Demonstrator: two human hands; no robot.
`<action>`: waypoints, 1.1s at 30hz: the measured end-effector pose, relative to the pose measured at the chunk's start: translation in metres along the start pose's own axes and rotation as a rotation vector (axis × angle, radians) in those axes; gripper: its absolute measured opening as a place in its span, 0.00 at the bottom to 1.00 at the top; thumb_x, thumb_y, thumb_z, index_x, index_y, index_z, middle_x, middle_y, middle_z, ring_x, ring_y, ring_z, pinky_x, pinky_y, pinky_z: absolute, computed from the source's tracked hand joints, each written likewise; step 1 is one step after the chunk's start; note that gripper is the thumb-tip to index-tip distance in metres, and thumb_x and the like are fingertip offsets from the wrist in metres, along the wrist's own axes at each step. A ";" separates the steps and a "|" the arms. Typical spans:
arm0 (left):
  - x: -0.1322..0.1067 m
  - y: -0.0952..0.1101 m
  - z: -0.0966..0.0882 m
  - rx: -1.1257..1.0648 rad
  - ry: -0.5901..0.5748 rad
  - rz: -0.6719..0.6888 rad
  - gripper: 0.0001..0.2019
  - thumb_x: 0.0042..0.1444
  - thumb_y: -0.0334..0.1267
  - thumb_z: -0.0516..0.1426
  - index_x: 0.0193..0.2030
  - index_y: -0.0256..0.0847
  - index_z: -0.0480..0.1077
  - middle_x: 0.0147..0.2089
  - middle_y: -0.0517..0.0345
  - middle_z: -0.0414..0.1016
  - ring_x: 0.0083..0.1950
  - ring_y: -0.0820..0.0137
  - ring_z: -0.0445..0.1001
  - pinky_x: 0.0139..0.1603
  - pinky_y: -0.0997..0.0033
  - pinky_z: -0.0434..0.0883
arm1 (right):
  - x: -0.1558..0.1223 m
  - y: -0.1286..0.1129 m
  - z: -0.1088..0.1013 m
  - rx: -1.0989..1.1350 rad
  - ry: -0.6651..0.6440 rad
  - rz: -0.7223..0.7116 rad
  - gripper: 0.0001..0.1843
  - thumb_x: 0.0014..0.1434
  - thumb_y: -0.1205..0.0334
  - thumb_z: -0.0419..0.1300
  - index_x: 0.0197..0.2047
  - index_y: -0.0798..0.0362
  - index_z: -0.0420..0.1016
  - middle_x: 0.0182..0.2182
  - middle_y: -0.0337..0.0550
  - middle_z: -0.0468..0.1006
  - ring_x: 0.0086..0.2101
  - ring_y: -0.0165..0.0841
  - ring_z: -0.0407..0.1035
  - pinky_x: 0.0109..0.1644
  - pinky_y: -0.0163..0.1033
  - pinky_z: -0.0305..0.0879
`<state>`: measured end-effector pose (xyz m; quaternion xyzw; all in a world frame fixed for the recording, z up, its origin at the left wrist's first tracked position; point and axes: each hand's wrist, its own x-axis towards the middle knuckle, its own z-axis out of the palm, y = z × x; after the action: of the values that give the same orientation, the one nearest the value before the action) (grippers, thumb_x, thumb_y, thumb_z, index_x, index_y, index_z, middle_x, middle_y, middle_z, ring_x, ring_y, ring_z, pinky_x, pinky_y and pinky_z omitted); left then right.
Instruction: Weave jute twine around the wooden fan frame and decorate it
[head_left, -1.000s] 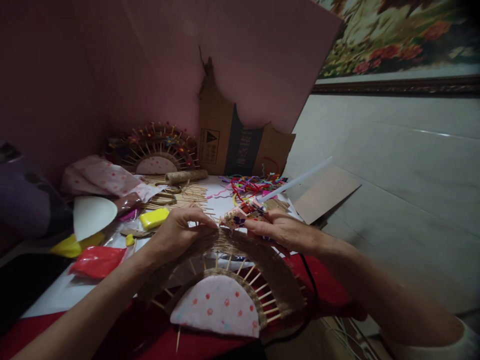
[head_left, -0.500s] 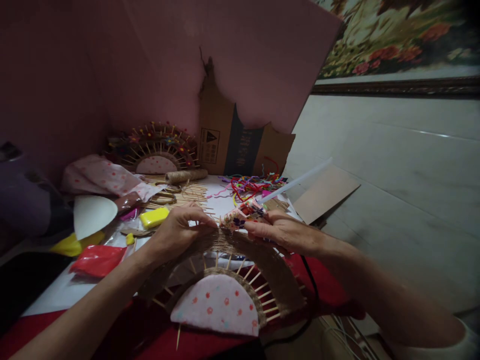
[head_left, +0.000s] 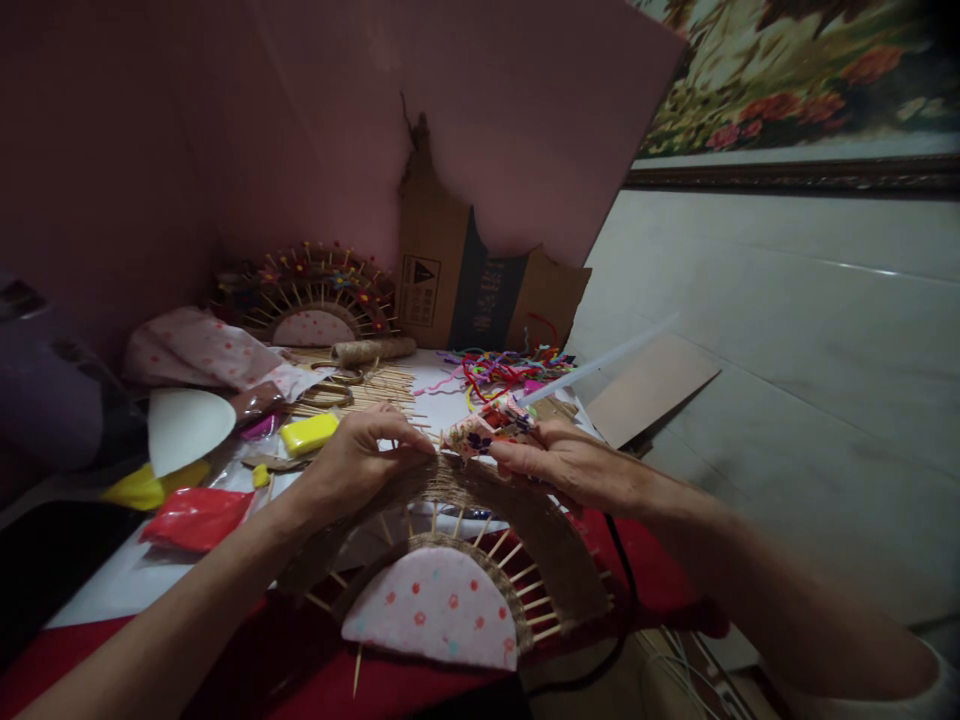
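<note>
A fan-shaped craft piece stands before me: a half-round of white cloth with red dots (head_left: 431, 610), thin wooden sticks, and an outer cardboard arc (head_left: 566, 560) partly wound with brown twine (head_left: 439, 480). My left hand (head_left: 371, 450) pinches the top edge of the arc between thumb and fingers; whether a twine end is in the pinch is hidden. Wrapped in my right hand (head_left: 574, 462) is a flower-patterned hot glue gun (head_left: 484, 432), its tip close to the left fingertips. A translucent glue stick (head_left: 600, 360) sticks out of its back.
Behind lie loose wooden sticks (head_left: 386, 385), a twine roll (head_left: 373, 350), scissors (head_left: 326, 397) and colourful pipe cleaners (head_left: 499, 375). A similar decorated fan (head_left: 315, 325) leans at the back near torn cardboard (head_left: 442, 260). Red (head_left: 196, 520) and yellow (head_left: 309, 434) packets lie left. A black cable (head_left: 624, 590) hangs right.
Almost nothing differs. The glue gun and its stick have tilted very slightly; both hands keep their places at the top of the arc.
</note>
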<state>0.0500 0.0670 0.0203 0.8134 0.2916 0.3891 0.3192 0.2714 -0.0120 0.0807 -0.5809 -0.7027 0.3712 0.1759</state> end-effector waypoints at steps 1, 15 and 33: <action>0.000 0.000 0.000 0.004 -0.002 0.002 0.04 0.47 0.34 0.59 0.28 0.42 0.77 0.25 0.59 0.72 0.29 0.72 0.67 0.32 0.70 0.63 | 0.000 0.000 0.000 -0.001 0.006 0.005 0.26 0.58 0.42 0.48 0.23 0.56 0.66 0.17 0.35 0.59 0.17 0.22 0.52 0.19 0.30 0.47; 0.000 0.000 0.001 -0.016 0.009 0.001 0.04 0.47 0.33 0.59 0.28 0.41 0.77 0.25 0.59 0.72 0.29 0.73 0.67 0.31 0.72 0.63 | -0.002 -0.003 0.001 -0.038 0.022 -0.037 0.27 0.57 0.40 0.47 0.23 0.56 0.63 0.19 0.34 0.57 0.20 0.23 0.52 0.20 0.31 0.46; 0.000 0.001 0.000 -0.019 0.010 -0.005 0.04 0.46 0.33 0.59 0.28 0.41 0.77 0.25 0.59 0.72 0.29 0.73 0.67 0.31 0.72 0.63 | 0.001 0.003 0.002 0.227 0.080 0.133 0.27 0.52 0.37 0.52 0.24 0.56 0.66 0.18 0.35 0.60 0.15 0.22 0.53 0.14 0.29 0.47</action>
<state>0.0505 0.0667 0.0213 0.8076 0.2917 0.3952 0.3262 0.2716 -0.0120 0.0768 -0.6169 -0.6085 0.4357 0.2435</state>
